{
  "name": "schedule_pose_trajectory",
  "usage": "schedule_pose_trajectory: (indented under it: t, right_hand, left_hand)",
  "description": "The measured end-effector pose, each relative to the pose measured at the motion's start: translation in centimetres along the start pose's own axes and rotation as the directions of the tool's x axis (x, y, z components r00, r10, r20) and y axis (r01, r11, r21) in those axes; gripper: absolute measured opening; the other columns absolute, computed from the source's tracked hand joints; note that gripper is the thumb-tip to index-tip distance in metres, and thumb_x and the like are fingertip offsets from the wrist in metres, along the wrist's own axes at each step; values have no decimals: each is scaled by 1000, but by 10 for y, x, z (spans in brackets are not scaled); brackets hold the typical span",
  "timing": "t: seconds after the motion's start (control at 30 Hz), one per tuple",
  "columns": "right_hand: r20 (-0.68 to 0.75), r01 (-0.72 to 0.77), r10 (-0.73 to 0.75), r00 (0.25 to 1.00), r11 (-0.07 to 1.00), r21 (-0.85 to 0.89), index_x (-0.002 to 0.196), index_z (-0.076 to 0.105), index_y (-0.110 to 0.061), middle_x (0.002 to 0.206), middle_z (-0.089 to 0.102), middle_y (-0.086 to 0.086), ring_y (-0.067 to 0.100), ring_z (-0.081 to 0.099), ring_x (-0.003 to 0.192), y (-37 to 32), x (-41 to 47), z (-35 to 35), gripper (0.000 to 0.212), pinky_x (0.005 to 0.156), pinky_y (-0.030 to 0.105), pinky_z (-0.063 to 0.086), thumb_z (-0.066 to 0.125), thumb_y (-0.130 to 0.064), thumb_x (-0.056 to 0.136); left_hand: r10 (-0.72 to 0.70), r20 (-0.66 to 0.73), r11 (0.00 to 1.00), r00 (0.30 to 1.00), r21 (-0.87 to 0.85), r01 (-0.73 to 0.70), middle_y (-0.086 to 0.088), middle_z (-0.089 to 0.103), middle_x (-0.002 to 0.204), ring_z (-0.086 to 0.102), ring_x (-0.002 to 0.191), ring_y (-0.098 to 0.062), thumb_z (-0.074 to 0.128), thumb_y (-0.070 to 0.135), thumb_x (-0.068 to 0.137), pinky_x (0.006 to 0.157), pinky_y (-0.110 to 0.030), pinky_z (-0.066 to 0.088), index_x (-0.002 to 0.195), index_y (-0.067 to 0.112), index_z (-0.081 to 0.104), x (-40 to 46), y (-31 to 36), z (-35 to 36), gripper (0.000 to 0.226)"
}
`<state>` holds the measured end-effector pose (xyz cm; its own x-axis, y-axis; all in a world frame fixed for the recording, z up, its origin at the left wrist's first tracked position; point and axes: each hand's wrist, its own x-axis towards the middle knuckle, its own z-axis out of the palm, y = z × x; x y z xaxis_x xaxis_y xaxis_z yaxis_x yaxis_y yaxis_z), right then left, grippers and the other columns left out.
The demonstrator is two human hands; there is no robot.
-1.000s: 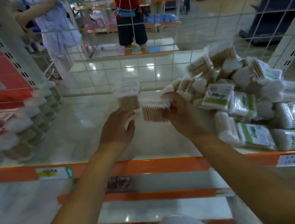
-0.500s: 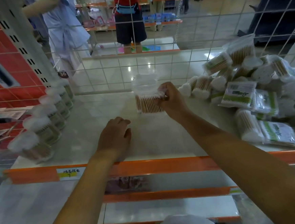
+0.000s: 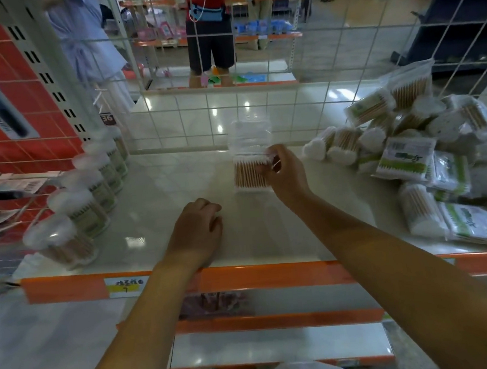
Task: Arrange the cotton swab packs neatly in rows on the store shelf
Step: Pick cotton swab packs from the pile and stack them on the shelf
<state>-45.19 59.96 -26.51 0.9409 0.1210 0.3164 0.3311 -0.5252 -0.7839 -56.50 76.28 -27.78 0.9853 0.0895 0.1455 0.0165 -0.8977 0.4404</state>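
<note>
— Orange-edged shelf right under the camera, pale glossy top, and both bare arms reach in over that front rail. What's nearest?

— Left hand, just past the rail. It rests on the shelf with its fingers loosely curled under and nothing in them. Half a second back it sat in much the same spot.

— And the other one?

— Right hand farther in, fingers pinching the clear swab pack at its right side. The pack stands upright, base at the shelf surface, wooden sticks showing low down. A second ago two packs were up, one in each hand; now only this one.

— Anything crowding it?

— Bare shelf on both sides. Well to the left, a row of round tubs runs from the front corner back to the wire grid. To the right, a loose heap of packs, tumbled at all angles, some green-labelled, near the right wrist but apart from it.

— Behind?

— White wire grid closes the back of the shelf, just beyond the held pack. Through it, shiny floor tiles and two people standing in the aisle.
</note>
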Motion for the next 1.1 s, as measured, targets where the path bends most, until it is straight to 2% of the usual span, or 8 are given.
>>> schedule_pose_trajectory:
  t: [0.07, 0.17, 0.27, 0.4, 0.5, 0.7, 0.9, 1.1]
  right_hand:
    - [15, 3, -3, 1000, 1000, -8, 106, 54, -6, 100, 60, 9, 16, 53, 80, 0, -1, 0, 28, 62, 17, 40, 66, -13, 82]
    - [21, -16, 17, 1000, 999, -43, 115, 49, -9, 104, 61, 9, 21, 58, 88, -2, -2, -1, 35, 70, 29, 46, 64, -17, 84]
    - [50, -50, 53, 997, 997, -56, 131, 35, -11, 110, 58, 8, 18, 56, 90, -5, -6, -7, 51, 71, 30, 44, 59, -23, 88]
    - [147, -66, 97, 984, 977, -203, 140, 27, -10, 125, 51, 13, 26, 52, 112, -2, -14, -25, 62, 90, 35, 44, 57, -27, 89]
    - [221, 7, 70, 973, 945, -328, 138, 32, -7, 127, 49, 13, 25, 48, 115, 3, -28, -41, 57, 92, 31, 39, 56, -21, 88]
    - [316, 212, -22, 949, 786, -581, 138, 30, -5, 131, 45, 13, 29, 43, 117, 12, -54, -79, 56, 96, 39, 39, 51, -26, 90]
    - [330, 213, 9, 944, 748, -629, 142, 24, -9, 140, 36, 9, 27, 34, 127, 26, -68, -120, 58, 100, 36, 32, 46, -30, 93]
    - [313, 181, 7, 950, 803, -568, 144, 24, -14, 146, 32, 6, 26, 27, 134, 49, -81, -169, 56, 106, 34, 25, 46, -30, 94]
  left_hand:
    - [3, 0, 1000, 1000, 5, -3, -10, 55, 119, 47, 110, -25, 49, 11, 92, 87, -25, 35, 119, 4, 59, -1, 1, 1, 30]
    - [7, 10, 1000, 1000, 21, -7, -10, 55, 120, 46, 110, -25, 49, 10, 91, 88, -26, 35, 120, 4, 58, -2, 1, 0, 31]
    - [9, 33, 999, 999, 35, -10, -9, 53, 123, 45, 113, -25, 48, 11, 91, 90, -27, 35, 124, 5, 56, -1, 6, -2, 34]
    - [46, 56, 997, 997, 53, -49, -6, 50, 128, 43, 117, -23, 45, 15, 93, 94, -28, 34, 129, 8, 50, 5, 24, -5, 37]
    - [95, 54, 993, 994, 69, -99, -8, 52, 126, 44, 114, -25, 46, 15, 93, 92, -32, 37, 128, 8, 51, 9, 45, -1, 36]
    - [148, 97, 981, 984, 111, -158, -8, 51, 129, 43, 119, -26, 48, 22, 92, 96, -34, 38, 128, 12, 52, 11, 92, 17, 37]
    - [189, 120, 975, 975, 97, -201, -4, 47, 132, 40, 122, -22, 46, 25, 94, 98, -31, 36, 132, 15, 48, 7, 140, 36, 39]
    - [234, 143, 972, 962, 3, -237, -1, 48, 132, 41, 121, -19, 48, 26, 94, 97, -29, 35, 130, 17, 50, 4, 192, 59, 38]
